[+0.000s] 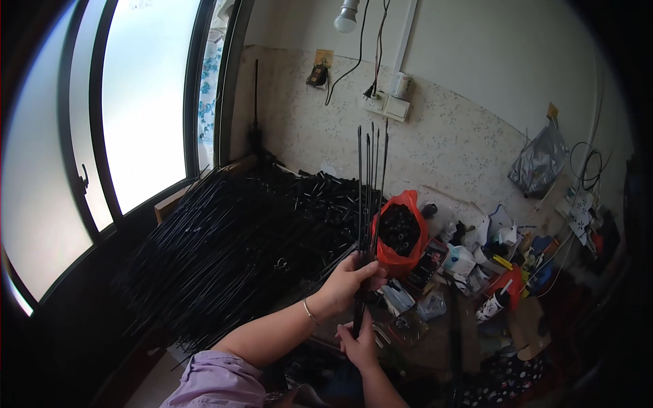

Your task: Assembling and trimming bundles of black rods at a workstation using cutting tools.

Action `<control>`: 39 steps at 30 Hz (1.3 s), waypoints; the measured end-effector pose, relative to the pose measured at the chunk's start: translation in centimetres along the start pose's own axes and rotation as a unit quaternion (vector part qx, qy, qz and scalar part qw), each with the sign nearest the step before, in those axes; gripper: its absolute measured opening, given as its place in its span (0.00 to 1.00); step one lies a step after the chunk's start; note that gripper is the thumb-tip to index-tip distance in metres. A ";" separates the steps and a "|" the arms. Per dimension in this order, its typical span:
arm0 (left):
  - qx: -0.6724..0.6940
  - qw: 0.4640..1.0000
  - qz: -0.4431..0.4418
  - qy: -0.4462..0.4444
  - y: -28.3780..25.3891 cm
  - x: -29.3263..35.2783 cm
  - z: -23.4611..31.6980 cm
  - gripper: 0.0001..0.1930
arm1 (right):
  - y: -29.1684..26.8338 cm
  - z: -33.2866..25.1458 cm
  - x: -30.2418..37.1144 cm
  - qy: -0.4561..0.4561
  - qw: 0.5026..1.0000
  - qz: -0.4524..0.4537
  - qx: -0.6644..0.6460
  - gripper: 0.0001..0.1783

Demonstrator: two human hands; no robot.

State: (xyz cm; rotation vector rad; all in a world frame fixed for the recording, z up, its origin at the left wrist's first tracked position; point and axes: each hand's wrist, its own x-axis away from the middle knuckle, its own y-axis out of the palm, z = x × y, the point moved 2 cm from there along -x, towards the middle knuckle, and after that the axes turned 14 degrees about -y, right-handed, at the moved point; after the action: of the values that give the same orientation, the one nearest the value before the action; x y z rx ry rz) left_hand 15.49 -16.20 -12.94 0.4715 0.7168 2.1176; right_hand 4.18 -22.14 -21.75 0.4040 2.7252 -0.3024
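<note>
Several thin black rods (369, 183) stand nearly upright in front of me as a loose bundle, their tops spread slightly apart. My left hand (350, 282), with a bracelet on its wrist, is closed around them below their middle. Lower down, my right hand (360, 341) grips the thicker dark bottom of the same bundle. Just right of the rods, an open red plastic bag (420, 234) holds small black round parts (398, 226). To the left lies a big heap of long thin black rods (204, 248); short black tube-like pieces (330, 190) are piled behind it.
A window (143, 102) is on the left. At the right, the cluttered bench carries a dark box (428, 262), clear plastic bags (432, 306) and a patterned cup with a straw (491, 307). Wall switches (388, 105), a hanging bulb (345, 20) and a grey bag (539, 162) are behind.
</note>
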 end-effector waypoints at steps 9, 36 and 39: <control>-0.044 0.991 -0.087 -0.091 -3.1 -0.3 -2.3 0.12 | -0.3 4.9 3.7 0.109 0.957 -0.026 -0.268 0.15; -0.619 0.716 -0.286 0.152 -6.9 4.7 -10.0 0.08 | -1.9 6.1 -0.1 0.371 0.791 0.012 -0.486 0.39; -0.661 0.677 -0.307 0.105 -9.1 4.8 -12.4 0.10 | -2.4 5.9 -4.0 0.362 0.797 0.037 -0.482 0.38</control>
State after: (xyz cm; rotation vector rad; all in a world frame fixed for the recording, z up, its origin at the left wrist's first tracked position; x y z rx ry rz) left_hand 11.24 -11.83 -27.84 -0.7406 -0.6004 1.4886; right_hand 8.87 -26.86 -25.22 0.3449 3.0321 1.5070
